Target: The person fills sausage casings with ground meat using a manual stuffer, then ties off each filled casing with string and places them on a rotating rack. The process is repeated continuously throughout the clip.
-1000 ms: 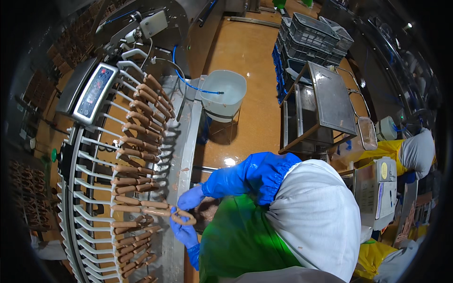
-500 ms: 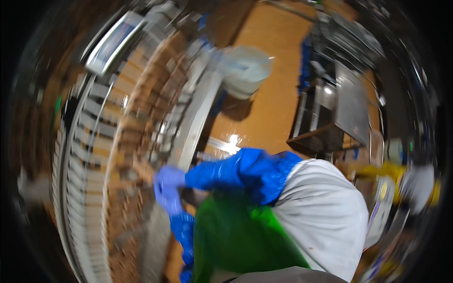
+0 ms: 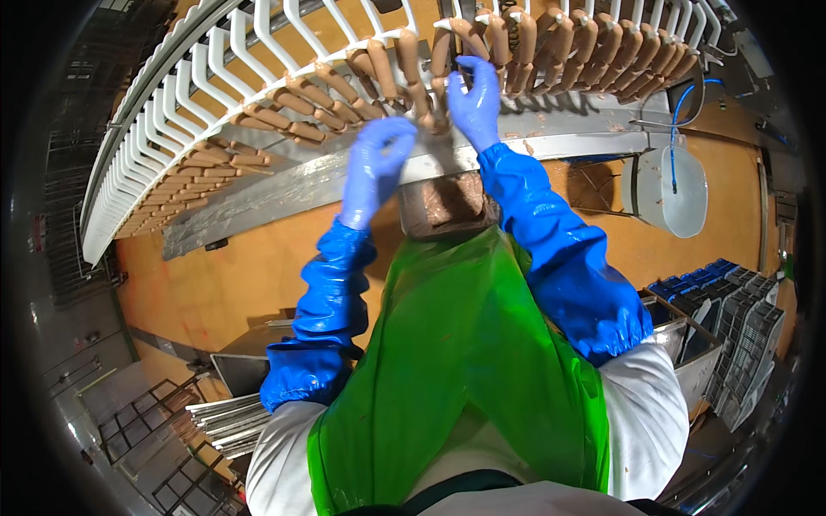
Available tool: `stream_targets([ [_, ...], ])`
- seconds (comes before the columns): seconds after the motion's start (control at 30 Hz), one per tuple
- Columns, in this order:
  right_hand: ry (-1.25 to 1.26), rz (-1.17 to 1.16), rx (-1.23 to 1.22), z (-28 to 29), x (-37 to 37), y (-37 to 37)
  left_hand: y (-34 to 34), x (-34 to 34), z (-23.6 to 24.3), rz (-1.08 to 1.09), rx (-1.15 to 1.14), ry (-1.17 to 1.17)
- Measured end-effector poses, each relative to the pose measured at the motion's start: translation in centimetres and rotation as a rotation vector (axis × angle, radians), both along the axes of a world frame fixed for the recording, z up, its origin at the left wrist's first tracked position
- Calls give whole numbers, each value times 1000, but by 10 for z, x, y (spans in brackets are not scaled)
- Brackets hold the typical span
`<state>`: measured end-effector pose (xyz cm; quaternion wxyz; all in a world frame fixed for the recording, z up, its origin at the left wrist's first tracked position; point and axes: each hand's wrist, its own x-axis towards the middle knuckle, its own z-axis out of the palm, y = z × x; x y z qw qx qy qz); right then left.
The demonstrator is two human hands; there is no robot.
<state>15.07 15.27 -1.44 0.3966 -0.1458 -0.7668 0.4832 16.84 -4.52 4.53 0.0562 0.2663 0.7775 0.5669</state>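
Linked sausages [image 3: 379, 69] hang in loops from white hooks [image 3: 262, 39] along a curved rail in front of me. My right hand [image 3: 475, 105], in a purple glove, is raised beside a hanging sausage [image 3: 441, 53]; thumb and forefinger are apart. I see nothing held, but cannot tell whether the fingertips touch the sausage. Lower and to the left is my left hand [image 3: 375, 168], also gloved. Its fingers are bent in a loose curve, slightly blurred, with nothing visible in them. Below the sausages runs a long metal trough [image 3: 344, 172].
A metal tub [image 3: 422, 225] with brownish residue stands against my green apron. Right of it are a whitish bucket [image 3: 684, 193] and a blue hose [image 3: 674, 142]. Behind on the right sit a steel cart [image 3: 697, 365] and stacked grey crates [image 3: 744, 331]. Pale rods [image 3: 228, 426] lie at lower left.
My view has swung round so the sausage rail now lies ahead instead of at the left. My hands, close together before, are now apart, the right one higher among the sausages.
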Motion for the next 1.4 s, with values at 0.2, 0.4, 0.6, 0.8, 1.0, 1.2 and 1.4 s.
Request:
stream_targets([
  [0.2,49,-166,147,-33,-23,36,14,39,-41,-198,-221,-124],
  [0.4,-523,208,-266,-131,44,58,60,37,-62,-353,-229,-42],
  [0.6,-251,568,-1213,-119,153,57,95,45,-77,-349,-294,595],
  [0.8,-23,396,-1413,-17,132,71,111,46,-71,-404,-562,476],
  [1.0,103,539,-1449,21,109,62,123,12,-54,-338,-800,352],
  [1.2,-148,579,-1180,29,118,65,101,-31,-67,-332,-609,430],
  [1.4,-400,474,-862,-3,117,76,114,40,-106,-263,86,-398],
])
